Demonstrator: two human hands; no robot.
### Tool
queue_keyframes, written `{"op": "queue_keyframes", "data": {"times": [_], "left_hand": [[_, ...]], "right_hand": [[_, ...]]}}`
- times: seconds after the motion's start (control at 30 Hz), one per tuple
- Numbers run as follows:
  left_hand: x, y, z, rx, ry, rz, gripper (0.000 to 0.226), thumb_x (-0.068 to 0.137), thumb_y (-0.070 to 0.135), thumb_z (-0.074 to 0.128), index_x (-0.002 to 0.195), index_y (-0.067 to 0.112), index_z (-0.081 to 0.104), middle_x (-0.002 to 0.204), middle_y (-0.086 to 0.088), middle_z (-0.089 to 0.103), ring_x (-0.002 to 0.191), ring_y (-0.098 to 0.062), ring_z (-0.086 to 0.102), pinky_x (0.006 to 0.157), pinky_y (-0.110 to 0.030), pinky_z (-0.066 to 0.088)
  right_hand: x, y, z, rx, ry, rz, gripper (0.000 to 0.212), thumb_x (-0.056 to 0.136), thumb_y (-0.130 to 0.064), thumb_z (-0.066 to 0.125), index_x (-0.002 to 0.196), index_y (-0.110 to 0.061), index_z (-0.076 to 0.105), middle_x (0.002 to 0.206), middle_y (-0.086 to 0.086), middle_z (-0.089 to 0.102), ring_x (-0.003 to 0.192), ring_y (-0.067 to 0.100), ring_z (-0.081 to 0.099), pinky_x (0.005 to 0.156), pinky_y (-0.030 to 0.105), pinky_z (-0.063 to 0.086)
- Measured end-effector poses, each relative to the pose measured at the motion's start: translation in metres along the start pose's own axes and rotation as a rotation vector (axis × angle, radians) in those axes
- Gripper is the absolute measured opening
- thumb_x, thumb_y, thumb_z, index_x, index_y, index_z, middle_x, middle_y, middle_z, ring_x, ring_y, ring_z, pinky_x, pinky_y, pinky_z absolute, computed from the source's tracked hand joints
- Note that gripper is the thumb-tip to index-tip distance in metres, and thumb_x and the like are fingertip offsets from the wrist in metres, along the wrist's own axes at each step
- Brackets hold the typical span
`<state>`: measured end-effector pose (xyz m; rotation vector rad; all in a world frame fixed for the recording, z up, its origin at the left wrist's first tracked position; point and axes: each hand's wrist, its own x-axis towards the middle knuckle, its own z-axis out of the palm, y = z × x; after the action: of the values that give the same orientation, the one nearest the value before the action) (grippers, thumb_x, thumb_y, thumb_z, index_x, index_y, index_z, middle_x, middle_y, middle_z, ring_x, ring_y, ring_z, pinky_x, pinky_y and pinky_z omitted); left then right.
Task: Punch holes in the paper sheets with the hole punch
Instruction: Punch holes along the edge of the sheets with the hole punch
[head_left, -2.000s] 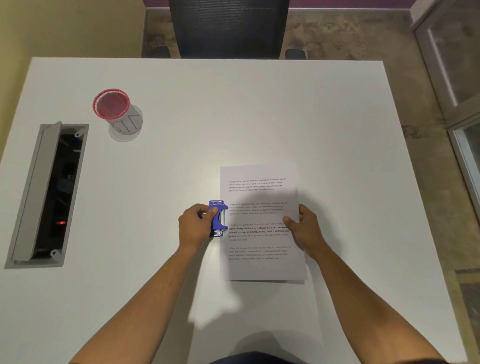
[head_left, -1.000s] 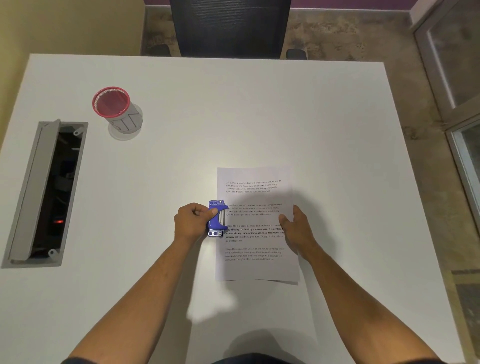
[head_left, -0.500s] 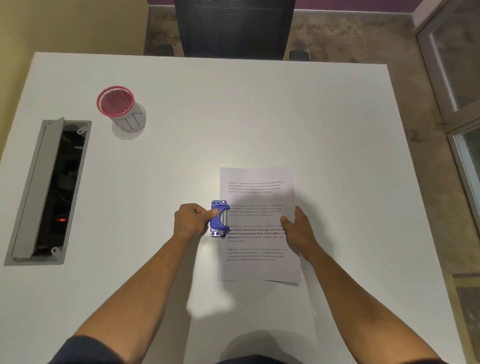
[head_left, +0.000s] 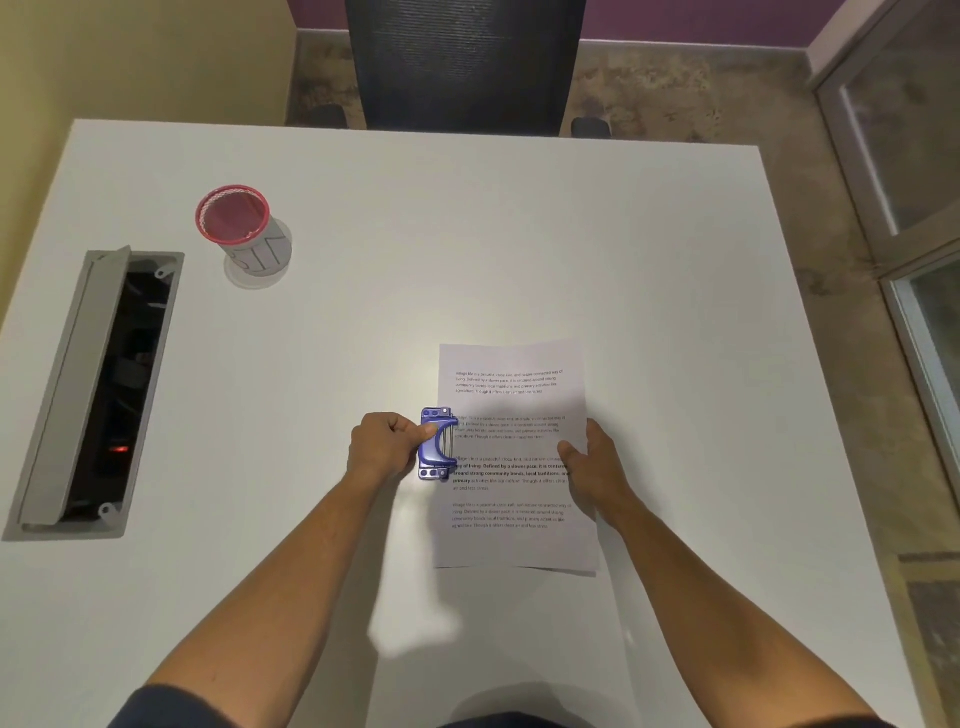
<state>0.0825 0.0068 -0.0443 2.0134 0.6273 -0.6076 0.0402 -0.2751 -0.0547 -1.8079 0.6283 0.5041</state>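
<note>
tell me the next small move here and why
Probably press the blue hole punch down. The left hand already grips it at the left edge of the printed paper sheets, and the right hand holds their right edge steady on the white table.

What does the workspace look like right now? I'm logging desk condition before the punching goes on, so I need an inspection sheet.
Surface: white rectangular table, glare near the front edge.
Job's things: blue metal hole punch at the left edge of the printed white paper sheets.
Clutter: red-rimmed mesh pen cup.
Grippers: left hand grips the punch; right hand holds the paper's right edge.
Cables: open grey cable hatch, a red light inside.
Surroundings: black mesh office chair beyond the table.
</note>
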Motion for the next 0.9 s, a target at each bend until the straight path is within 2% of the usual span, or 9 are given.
{"op": "queue_keyframes", "data": {"times": [0.1,0.3,0.43,0.5,0.6,0.67,0.83,0.9], "left_hand": [[-0.003,0.008,0.0,-0.026,-0.02,0.026,0.029,0.077,0.029,0.081,0.069,0.007,0.063,0.056,-0.001,0.064,0.039,-0.01,0.054,0.044,-0.018,0.045],[-0.005,0.01,0.005,-0.006,0.002,0.057,0.029,0.08,0.026,0.077,0.066,0.007,0.06,0.06,-0.001,0.061,0.057,-0.019,0.054,0.056,-0.026,0.046],[-0.006,0.007,0.006,-0.112,-0.031,0.039,0.028,0.084,0.021,0.074,0.082,-0.005,0.065,0.068,-0.01,0.064,0.061,-0.024,0.057,0.07,-0.044,0.058],[-0.006,0.005,0.004,-0.121,-0.02,0.043,0.026,0.085,0.02,0.073,0.081,-0.004,0.065,0.067,-0.008,0.063,0.058,-0.023,0.056,0.068,-0.044,0.058],[-0.007,0.002,-0.002,-0.17,-0.01,0.03,0.019,0.087,0.02,0.071,0.075,0.006,0.066,0.071,-0.009,0.065,0.058,-0.024,0.058,0.06,-0.036,0.058],[-0.007,-0.001,-0.006,-0.199,-0.006,0.019,0.017,0.088,0.019,0.07,0.075,0.009,0.065,0.074,-0.01,0.066,0.061,-0.025,0.059,0.061,-0.034,0.056],[-0.011,-0.009,-0.012,-0.226,0.038,-0.007,0.018,0.088,0.019,0.07,0.073,0.01,0.065,0.075,-0.012,0.066,0.064,-0.028,0.062,0.066,-0.04,0.059],[-0.012,-0.013,-0.012,-0.229,0.056,-0.016,0.018,0.087,0.019,0.07,0.072,0.01,0.065,0.074,-0.011,0.066,0.067,-0.029,0.063,0.071,-0.045,0.06]], "right_hand": [[-0.002,-0.001,-0.001,-0.034,0.017,0.002,0.041,0.099,-0.016,0.051,0.14,-0.015,0.044,0.134,0.006,0.059,0.12,0.026,0.059,0.1,0.046,0.051],[-0.006,0.001,-0.003,-0.07,0.037,0.015,0.051,0.1,-0.021,0.051,0.147,-0.011,0.034,0.151,0.011,0.042,0.137,0.03,0.042,0.111,0.05,0.039],[-0.008,0.001,-0.009,-0.088,0.056,-0.011,0.046,0.099,-0.019,0.052,0.142,-0.008,0.04,0.145,0.013,0.048,0.132,0.031,0.047,0.109,0.052,0.041],[-0.009,0.001,-0.014,-0.095,0.07,-0.037,0.042,0.097,-0.016,0.054,0.137,-0.008,0.044,0.138,0.013,0.054,0.127,0.031,0.051,0.107,0.052,0.043],[-0.01,0.002,-0.024,-0.085,0.091,-0.052,0.038,0.096,-0.013,0.055,0.133,-0.009,0.049,0.131,0.012,0.059,0.121,0.031,0.056,0.103,0.053,0.046],[-0.013,0.003,-0.03,-0.071,0.106,-0.077,0.03,0.095,-0.01,0.055,0.125,-0.011,0.054,0.122,0.009,0.064,0.111,0.029,0.062,0.097,0.051,0.051],[-0.021,0.004,-0.039,-0.016,0.114,-0.11,0.025,0.095,-0.005,0.054,0.118,-0.015,0.057,0.114,0.006,0.068,0.1,0.022,0.066,0.078,0.032,0.055],[-0.025,0.005,-0.041,0.003,0.116,-0.105,0.026,0.095,-0.004,0.053,0.119,-0.014,0.057,0.114,0.007,0.068,0.1,0.024,0.067,0.081,0.037,0.057]]}}
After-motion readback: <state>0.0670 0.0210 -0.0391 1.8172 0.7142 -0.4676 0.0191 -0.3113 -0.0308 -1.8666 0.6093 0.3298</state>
